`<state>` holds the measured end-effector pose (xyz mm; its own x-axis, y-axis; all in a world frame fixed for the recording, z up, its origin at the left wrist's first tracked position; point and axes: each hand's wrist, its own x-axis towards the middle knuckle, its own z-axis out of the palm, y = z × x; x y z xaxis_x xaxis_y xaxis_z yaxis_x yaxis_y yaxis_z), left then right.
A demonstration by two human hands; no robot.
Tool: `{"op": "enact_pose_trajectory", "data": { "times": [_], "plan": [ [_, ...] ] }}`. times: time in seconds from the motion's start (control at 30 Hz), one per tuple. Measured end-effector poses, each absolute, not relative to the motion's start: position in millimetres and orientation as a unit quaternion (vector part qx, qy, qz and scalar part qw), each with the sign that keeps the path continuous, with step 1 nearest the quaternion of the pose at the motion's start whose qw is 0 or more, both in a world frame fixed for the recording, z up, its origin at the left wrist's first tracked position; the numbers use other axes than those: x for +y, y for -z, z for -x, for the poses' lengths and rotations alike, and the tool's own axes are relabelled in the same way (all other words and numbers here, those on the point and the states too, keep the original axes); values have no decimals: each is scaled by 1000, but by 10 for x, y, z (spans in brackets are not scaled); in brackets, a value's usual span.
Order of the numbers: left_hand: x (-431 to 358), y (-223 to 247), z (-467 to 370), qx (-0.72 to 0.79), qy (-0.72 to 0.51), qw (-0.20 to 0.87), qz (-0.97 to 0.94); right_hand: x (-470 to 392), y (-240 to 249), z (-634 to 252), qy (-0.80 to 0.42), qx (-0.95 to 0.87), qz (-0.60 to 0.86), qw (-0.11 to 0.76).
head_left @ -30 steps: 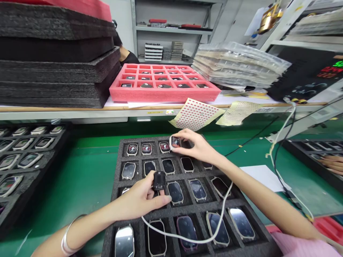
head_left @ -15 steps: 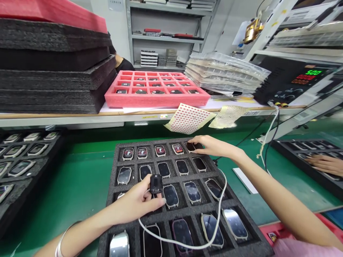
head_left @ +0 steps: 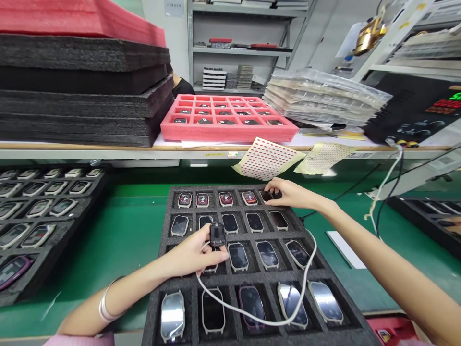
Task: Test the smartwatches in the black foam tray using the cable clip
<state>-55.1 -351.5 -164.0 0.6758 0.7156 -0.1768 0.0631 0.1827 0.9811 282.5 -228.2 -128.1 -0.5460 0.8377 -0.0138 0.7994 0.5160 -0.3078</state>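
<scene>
A black foam tray [head_left: 286, 283] of smartwatch bodies without straps lies in front of me. My left hand [head_left: 196, 252] hovers over its middle-left, pinching a small square black charging dock [head_left: 217, 235]. A white cable [head_left: 252, 319] loops from that hand across the tray's front rows. At the far right corner compartment, my right hand [head_left: 284, 192] has its fingers closed around the edges of a dark-screened smartwatch [head_left: 265, 195], partly hidden by them. Left of it in the back row, a lit watch [head_left: 249, 197] shows a red-toned screen. Most other watch screens are dark.
Another black tray of watches [head_left: 39, 211] lies to the left, and one more [head_left: 432, 211] to the right. On the shelf stand a pink foam tray [head_left: 230, 133], stacked foam trays [head_left: 79, 96] and a power supply [head_left: 414, 105]. A white strip [head_left: 345, 250] lies right of my tray.
The view has swung left, so things appear farther right. My left hand still holds the dock, and my right hand stays at the same corner compartment.
</scene>
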Motion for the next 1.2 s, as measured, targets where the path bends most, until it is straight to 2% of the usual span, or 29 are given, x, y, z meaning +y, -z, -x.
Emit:
{"op": "enact_pose_trajectory", "data": {
  "times": [0.3, 0.47, 0.6, 0.7, 0.83, 1.2],
  "plan": [
    [-3501, 1637, 565, 313, -250, 701, -590, -2310, 1278, -2841, -186, -867, 455, 83],
    [-3489, 1650, 595, 307, -259, 708, -581, -2412, 1275, -2827, -167, -839, 487, 177],
    [-3489, 1643, 607, 300, -260, 713, -577, -2802, 1090, -2438, -160, -821, 484, 257],
    [-3496, 1638, 613, 290, -265, 721, -571, -3179, 997, -1925, -180, -862, 398, 258],
    [-3505, 1646, 615, 283, -283, 729, -556, -3441, 1100, -1432, -99, -921, 314, 209],
    [-3498, 1600, 538, 350, -380, 664, -540, -3204, 1250, -1279, 2, -941, 246, 234]
  ]
}}
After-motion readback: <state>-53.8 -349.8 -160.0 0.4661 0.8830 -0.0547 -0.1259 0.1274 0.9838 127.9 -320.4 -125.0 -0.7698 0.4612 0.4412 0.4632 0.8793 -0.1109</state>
